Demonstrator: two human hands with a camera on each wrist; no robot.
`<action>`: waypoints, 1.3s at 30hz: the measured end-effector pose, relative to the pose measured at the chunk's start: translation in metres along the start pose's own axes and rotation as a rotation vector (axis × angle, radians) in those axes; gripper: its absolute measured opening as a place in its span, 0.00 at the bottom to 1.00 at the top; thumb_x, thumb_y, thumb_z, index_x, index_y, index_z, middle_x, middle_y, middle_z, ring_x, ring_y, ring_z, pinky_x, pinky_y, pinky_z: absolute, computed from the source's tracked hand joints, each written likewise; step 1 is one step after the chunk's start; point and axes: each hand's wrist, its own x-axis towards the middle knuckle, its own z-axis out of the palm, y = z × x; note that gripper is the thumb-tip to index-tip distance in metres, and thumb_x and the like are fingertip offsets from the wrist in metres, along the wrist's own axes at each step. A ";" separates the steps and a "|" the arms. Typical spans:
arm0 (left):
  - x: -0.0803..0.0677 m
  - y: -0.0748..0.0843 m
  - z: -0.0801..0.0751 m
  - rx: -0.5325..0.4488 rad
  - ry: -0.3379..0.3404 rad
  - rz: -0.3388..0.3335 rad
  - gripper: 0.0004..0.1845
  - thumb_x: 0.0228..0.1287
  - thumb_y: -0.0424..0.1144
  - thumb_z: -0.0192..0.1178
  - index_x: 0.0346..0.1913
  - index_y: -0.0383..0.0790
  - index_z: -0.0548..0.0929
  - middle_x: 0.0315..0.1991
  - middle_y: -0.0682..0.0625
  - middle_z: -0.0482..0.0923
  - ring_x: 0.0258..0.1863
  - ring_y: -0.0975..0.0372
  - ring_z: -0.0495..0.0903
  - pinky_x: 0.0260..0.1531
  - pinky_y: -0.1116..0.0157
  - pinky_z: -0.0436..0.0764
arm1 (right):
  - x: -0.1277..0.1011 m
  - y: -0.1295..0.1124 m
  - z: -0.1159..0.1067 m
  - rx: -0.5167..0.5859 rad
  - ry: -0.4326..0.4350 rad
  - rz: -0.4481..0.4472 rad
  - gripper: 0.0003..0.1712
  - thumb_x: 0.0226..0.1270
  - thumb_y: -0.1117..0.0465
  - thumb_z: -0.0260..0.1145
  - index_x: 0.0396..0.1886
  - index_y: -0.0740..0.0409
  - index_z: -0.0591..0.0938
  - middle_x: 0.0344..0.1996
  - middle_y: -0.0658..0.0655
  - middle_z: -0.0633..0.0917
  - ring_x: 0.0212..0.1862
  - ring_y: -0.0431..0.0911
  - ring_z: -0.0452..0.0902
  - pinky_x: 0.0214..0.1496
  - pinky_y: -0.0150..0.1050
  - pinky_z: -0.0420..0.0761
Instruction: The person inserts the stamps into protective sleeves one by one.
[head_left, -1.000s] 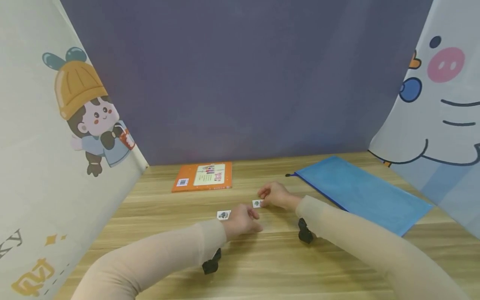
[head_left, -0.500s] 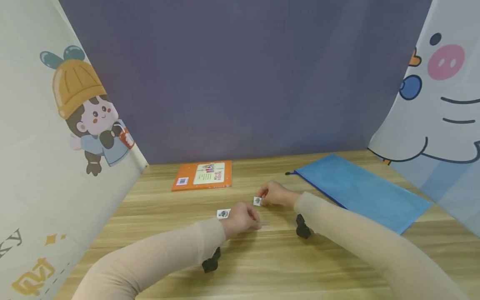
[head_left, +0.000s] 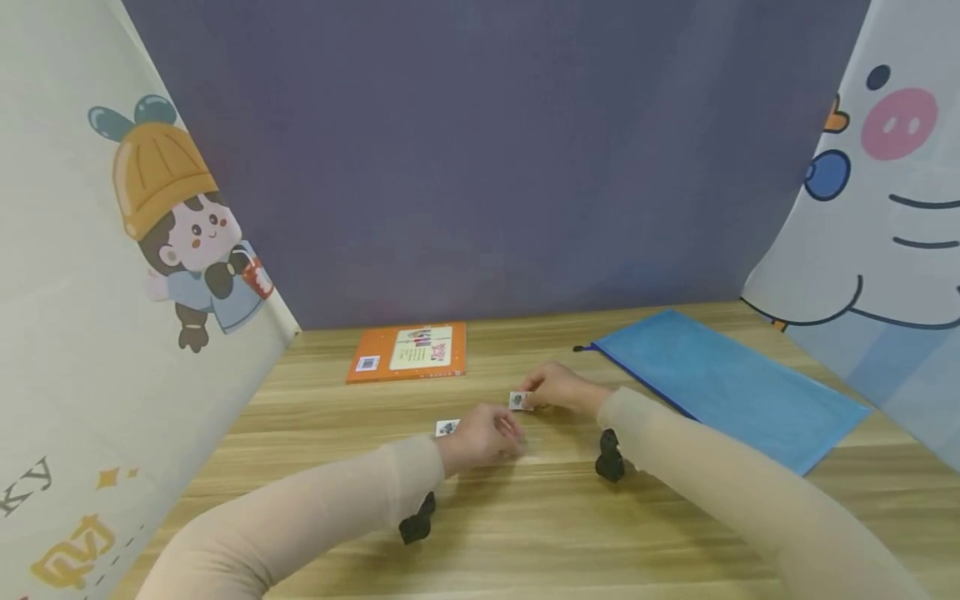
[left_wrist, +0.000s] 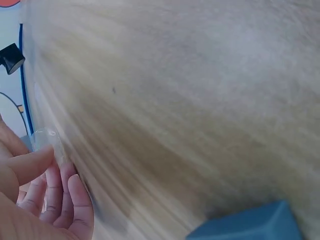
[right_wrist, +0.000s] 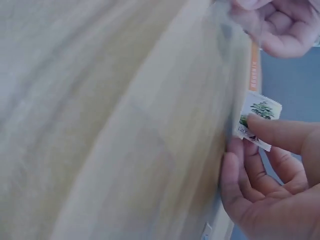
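My right hand [head_left: 561, 388] pinches a postage stamp [right_wrist: 261, 114] between thumb and fingers. The stamp is small and white with toothed edges, a green tree and printed digits. To its left and nearer me, my left hand [head_left: 483, 435] pinches a small piece of clear film [left_wrist: 49, 137] between thumb and forefinger, the other fingers loosely curled. The film is see-through and barely shows in the head view. Just behind the left hand lies a second small stamp-like piece [head_left: 446, 427] with a grey picture, partly covered by that hand.
An orange book [head_left: 375, 346] with a barcode lies at the back left of the wood-grain table [head_left: 525, 533]. At the right lies a blue zip pouch [head_left: 720, 383], its pull toward the left. A dark panel [head_left: 510, 167] stands behind the table; printed sheets flank it.
My left fingers with the film have shifted slightly. The stamp in my right hand has turned and moved a little, with the hand still pinching it.
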 end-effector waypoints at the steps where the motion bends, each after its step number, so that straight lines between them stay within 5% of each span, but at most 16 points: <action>1: 0.000 0.000 -0.001 -0.010 -0.005 0.000 0.09 0.53 0.26 0.68 0.39 0.33 0.83 0.31 0.45 0.84 0.28 0.61 0.80 0.29 0.67 0.83 | 0.000 0.000 -0.002 0.026 -0.008 0.017 0.12 0.54 0.73 0.70 0.41 0.68 0.85 0.36 0.59 0.87 0.33 0.42 0.79 0.33 0.31 0.83; 8: 0.003 0.003 -0.008 -0.076 0.015 -0.022 0.09 0.57 0.25 0.62 0.41 0.31 0.85 0.33 0.41 0.85 0.29 0.57 0.83 0.31 0.63 0.86 | -0.004 -0.007 -0.011 0.210 -0.024 0.066 0.15 0.61 0.75 0.64 0.49 0.74 0.80 0.38 0.65 0.85 0.30 0.43 0.83 0.37 0.36 0.87; 14: 0.008 0.002 -0.012 -0.109 0.097 0.001 0.07 0.62 0.28 0.62 0.41 0.28 0.85 0.36 0.39 0.85 0.29 0.58 0.83 0.32 0.65 0.86 | -0.014 -0.019 -0.021 0.210 0.019 0.044 0.13 0.68 0.68 0.62 0.49 0.71 0.80 0.38 0.65 0.85 0.33 0.43 0.82 0.45 0.42 0.87; 23: 0.013 0.009 -0.023 -0.281 0.167 0.025 0.09 0.65 0.26 0.59 0.45 0.23 0.82 0.41 0.33 0.85 0.40 0.46 0.86 0.42 0.57 0.87 | -0.023 -0.034 -0.027 0.316 0.083 -0.005 0.18 0.63 0.72 0.65 0.52 0.75 0.77 0.41 0.65 0.85 0.30 0.42 0.84 0.44 0.40 0.88; 29: 0.013 0.016 -0.033 -0.330 0.195 0.022 0.11 0.64 0.28 0.61 0.47 0.27 0.83 0.42 0.35 0.85 0.38 0.53 0.87 0.47 0.59 0.86 | -0.032 -0.044 -0.031 0.303 0.077 -0.030 0.19 0.66 0.69 0.63 0.55 0.72 0.76 0.46 0.68 0.84 0.32 0.43 0.85 0.48 0.47 0.86; 39: 0.013 0.027 -0.047 -0.390 0.273 0.020 0.09 0.61 0.32 0.65 0.44 0.31 0.83 0.41 0.42 0.85 0.40 0.53 0.87 0.52 0.57 0.84 | -0.043 -0.058 -0.040 0.250 0.145 -0.116 0.18 0.66 0.68 0.63 0.54 0.70 0.78 0.42 0.66 0.84 0.34 0.44 0.84 0.41 0.39 0.87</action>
